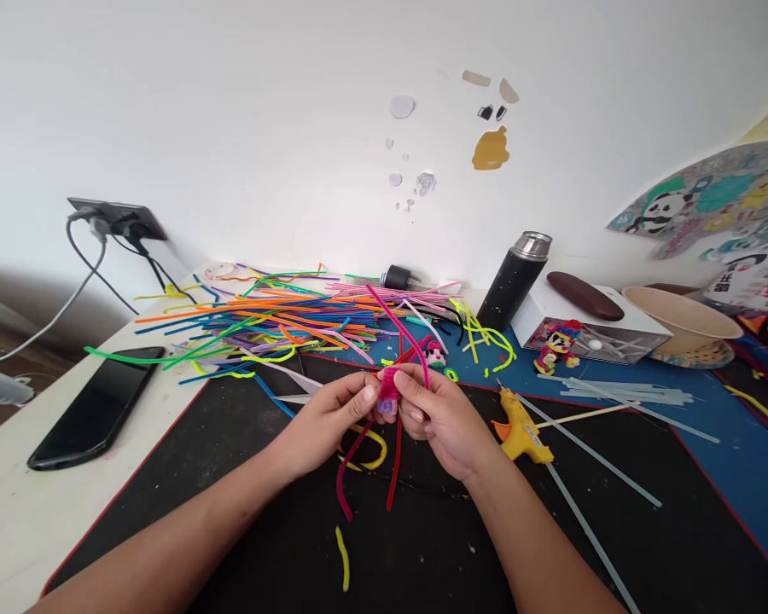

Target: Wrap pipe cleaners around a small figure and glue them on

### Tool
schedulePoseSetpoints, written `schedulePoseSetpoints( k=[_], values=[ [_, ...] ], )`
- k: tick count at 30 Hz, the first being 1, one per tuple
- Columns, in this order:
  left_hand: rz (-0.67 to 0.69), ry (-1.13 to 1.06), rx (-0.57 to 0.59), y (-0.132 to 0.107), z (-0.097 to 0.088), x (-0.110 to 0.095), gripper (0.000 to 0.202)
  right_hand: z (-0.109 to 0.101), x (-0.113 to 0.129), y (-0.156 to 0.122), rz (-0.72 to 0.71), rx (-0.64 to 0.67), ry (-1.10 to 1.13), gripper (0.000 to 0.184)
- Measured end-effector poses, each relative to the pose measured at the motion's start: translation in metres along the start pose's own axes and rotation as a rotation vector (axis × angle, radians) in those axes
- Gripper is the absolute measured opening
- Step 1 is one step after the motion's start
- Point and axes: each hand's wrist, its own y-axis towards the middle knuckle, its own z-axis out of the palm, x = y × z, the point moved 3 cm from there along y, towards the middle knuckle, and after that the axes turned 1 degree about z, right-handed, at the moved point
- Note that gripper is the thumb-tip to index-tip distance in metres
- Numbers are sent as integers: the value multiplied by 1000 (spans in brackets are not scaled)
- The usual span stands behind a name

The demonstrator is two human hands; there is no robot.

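Above the black mat (pixel 262 520), both hands meet on a small magenta pipe-cleaner piece (pixel 389 385) with a purple patch at its lower end. My left hand (pixel 329 418) pinches its left side between thumb and fingers. My right hand (pixel 445 414) grips the right side, thumb pressed on top. A long magenta pipe cleaner (pixel 400 328) arches up from the piece; another magenta length (pixel 346 486) hangs below my left hand. On the mat lie a red pipe cleaner (pixel 394 477) and a short yellow one (pixel 343 558). Yellow-handled scissors (pixel 375 452) lie partly hidden under the hands.
Many coloured pipe cleaners (pixel 282 320) are heaped along the wall. A yellow glue gun (pixel 523 431) and translucent glue sticks (pixel 620 392) lie to the right. Behind them stand a black flask (pixel 512 281), a small doll figure (pixel 556 348) and a bowl (pixel 684 315). A phone (pixel 96 409) lies left.
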Motion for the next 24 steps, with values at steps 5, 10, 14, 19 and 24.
schedulePoseSetpoints(
  k=[5, 10, 14, 19, 24],
  values=[
    [-20, -203, -4, -1, 1, 3, 32, -2, 1, 0, -15, -14, 61, 38],
    [0, -269, -9, -1, 4, 2, 34, -2, 2, 0, -16, -6, 64, 37],
    [-6, -265, -34, -1, 3, 1, 32, -2, 2, -1, -13, 2, 59, 35],
    [-12, -261, -49, -1, 4, 0, 30, -1, 3, -1, 1, -13, 59, 38],
    [-11, -271, -50, 0, 4, 0, 29, -1, 3, 0, -7, -32, 39, 40]
  ],
)
